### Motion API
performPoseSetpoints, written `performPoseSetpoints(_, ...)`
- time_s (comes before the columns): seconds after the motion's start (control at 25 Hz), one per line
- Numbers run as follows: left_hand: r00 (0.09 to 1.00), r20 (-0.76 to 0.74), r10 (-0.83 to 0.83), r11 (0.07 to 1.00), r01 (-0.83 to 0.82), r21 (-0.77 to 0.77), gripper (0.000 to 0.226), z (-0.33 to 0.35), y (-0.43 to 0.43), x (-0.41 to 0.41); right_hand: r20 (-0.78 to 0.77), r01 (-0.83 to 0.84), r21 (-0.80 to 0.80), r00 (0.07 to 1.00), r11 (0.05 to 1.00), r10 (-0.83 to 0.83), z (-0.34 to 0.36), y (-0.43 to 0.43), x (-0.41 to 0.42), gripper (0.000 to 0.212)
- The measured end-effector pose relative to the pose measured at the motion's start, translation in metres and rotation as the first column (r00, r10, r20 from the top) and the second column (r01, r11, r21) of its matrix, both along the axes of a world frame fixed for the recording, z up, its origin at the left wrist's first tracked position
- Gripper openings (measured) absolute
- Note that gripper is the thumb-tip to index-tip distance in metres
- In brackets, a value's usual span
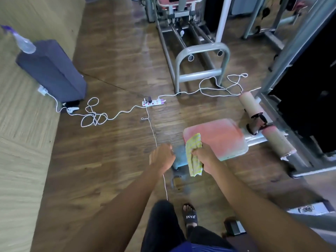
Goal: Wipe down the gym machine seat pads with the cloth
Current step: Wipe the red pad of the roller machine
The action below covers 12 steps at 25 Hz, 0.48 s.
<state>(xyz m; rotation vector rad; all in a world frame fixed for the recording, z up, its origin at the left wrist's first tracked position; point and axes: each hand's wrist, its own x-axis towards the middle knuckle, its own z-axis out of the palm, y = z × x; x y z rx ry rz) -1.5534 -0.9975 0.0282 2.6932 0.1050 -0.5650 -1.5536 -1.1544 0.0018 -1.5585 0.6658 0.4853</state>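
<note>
Right hand (203, 157) was clenched around the yellow checked cloth (193, 153), bunching it at the near-left corner of the pink seat pad (216, 139). The top of the cloth lay over the pad's edge while its tail hung down below the fist. Whether the cloth was pressed flat against the pad could not be told.

Left hand (161, 156) hovered just left of the seat pad, its fingers curled in loosely and nothing seen in its grasp. A thin white cable (153, 135) ran along the wooden floor (112, 160) and passed under that hand.

Right of the seat pad, two worn roller pads (276, 140) sat on the machine's grey frame. Beyond the seat pad and to its left, a white power strip (153, 103) lay on the floor with white cords looping away on both sides. Farther beyond the seat pad stood a grey tubular frame (201, 60) of another machine.

Well to the left of the seat pad, a dark blue box (52, 71) stood against the wall, and a clear spray bottle (23, 42) with a purple top stood on it.

Nearer than the seat pad, a foot in a black sandal (190, 216) was planted on the floor.
</note>
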Motion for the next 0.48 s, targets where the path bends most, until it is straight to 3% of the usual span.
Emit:
performPoseSetpoints(0.28,0.977,0.013,-0.212,0.977,0.212,0.01,0.032,-0.015,-0.023,0.125,-0.063,0.144,0.057,0.988,0.988,-0.14,-0.013,-0.018,0.087,0.036)
performPoseSetpoints(0.48,0.858,-0.074,-0.508,0.86,0.51,0.008,0.037,-0.056,-0.049,0.235,-0.096,0.388,0.079,0.92,0.918,-0.381,-0.038,-0.026,0.14,0.043)
